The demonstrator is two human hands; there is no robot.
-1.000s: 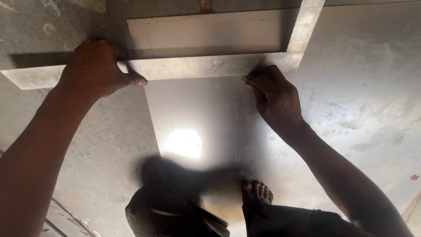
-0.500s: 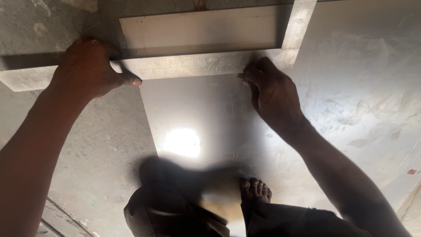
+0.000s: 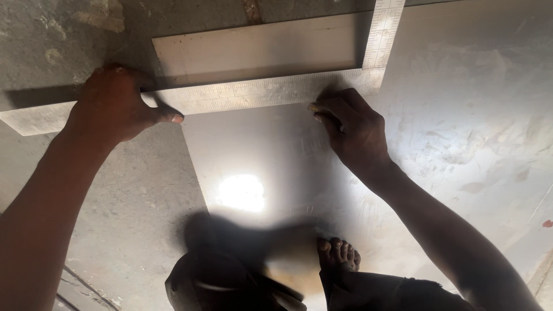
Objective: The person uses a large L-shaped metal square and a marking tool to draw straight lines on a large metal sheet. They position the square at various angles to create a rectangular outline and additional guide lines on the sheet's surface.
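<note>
Steel, worn and dull: a large L-shaped square (image 3: pixel 253 95) lies flat across a pale metal sheet (image 3: pixel 276 150) on the floor (image 3: pixel 132 196). Its long arm runs left to right, from the bare floor on the left over the sheet's left edge to a corner at upper right; its short arm goes up from that corner and out of the top of the view.

The left hand (image 3: pixel 115 106) presses down on the long arm near its left part, palm over the blade, fingers curled over the far edge and thumb stretched out along the near edge, so it is clamped on the square.

The right hand (image 3: pixel 351 124) rests on the sheet just below the long arm, near the corner. Its fingers are pinched together at the square's lower edge around something small and thin; what it is cannot be told, since the fingers hide it.

A bright glare spot sits on the sheet below the hands. A bare foot (image 3: pixel 340 253) stands on the sheet's near part, beside dark clothing
</note>
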